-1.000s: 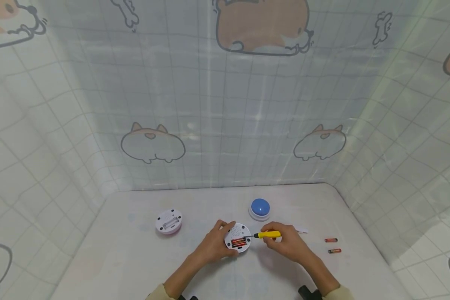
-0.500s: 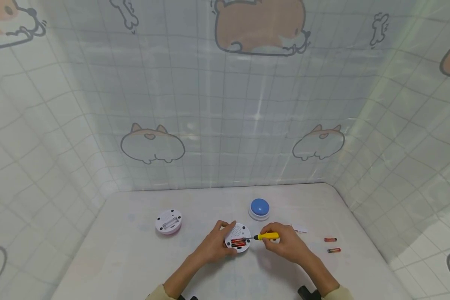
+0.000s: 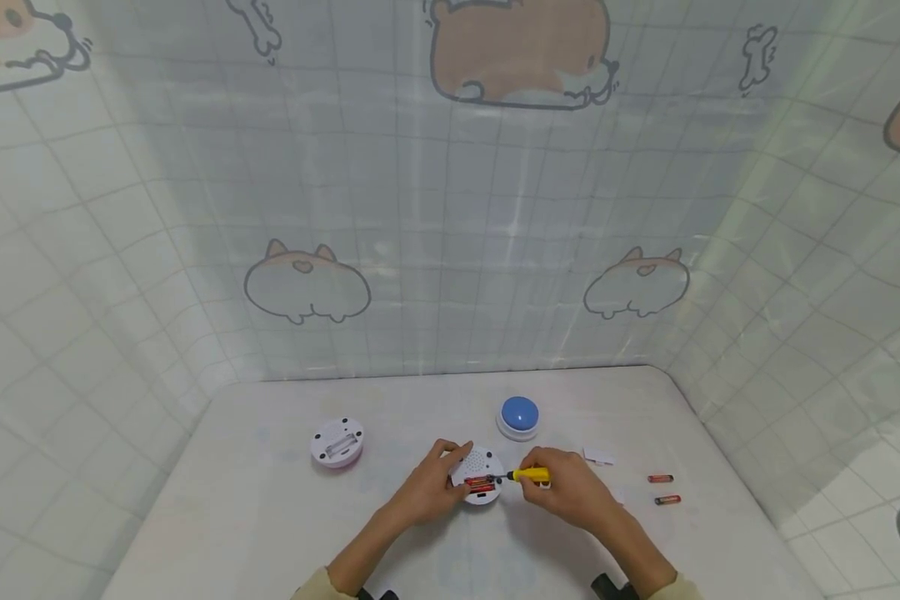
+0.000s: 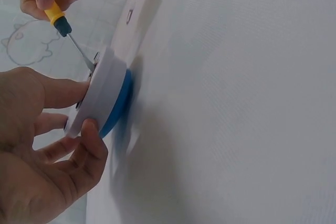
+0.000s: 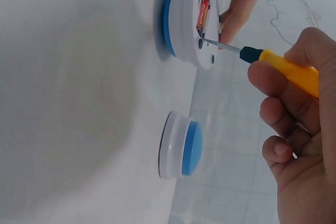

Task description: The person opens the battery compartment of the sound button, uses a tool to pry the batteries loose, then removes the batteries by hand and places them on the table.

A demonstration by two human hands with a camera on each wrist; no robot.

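My left hand [image 3: 429, 487] grips a round white button device [image 3: 474, 460] by its rim. It is turned upside down; its blue dome [image 4: 119, 103] faces the table in the left wrist view. Red batteries [image 3: 481, 484] lie in its uncovered compartment. My right hand [image 3: 570, 487] pinches the yellow handle of a screwdriver [image 5: 289, 72]. The metal tip meets the device at the end of a battery [image 5: 203, 14] in the right wrist view. How far the tip reaches in is hard to see.
Behind the device stands an upright blue-domed button [image 3: 519, 414]. An overturned one with a bare battery compartment [image 3: 337, 443] lies to the left. At right are a small white piece [image 3: 598, 456] and two loose batteries [image 3: 661, 478]. Patterned curtains [image 3: 450, 250] surround the white table [image 3: 255, 517].
The screwdriver and right hand have shifted slightly left and down. My left thumb has moved up to the edge of the batteries. Both holds stay the same.
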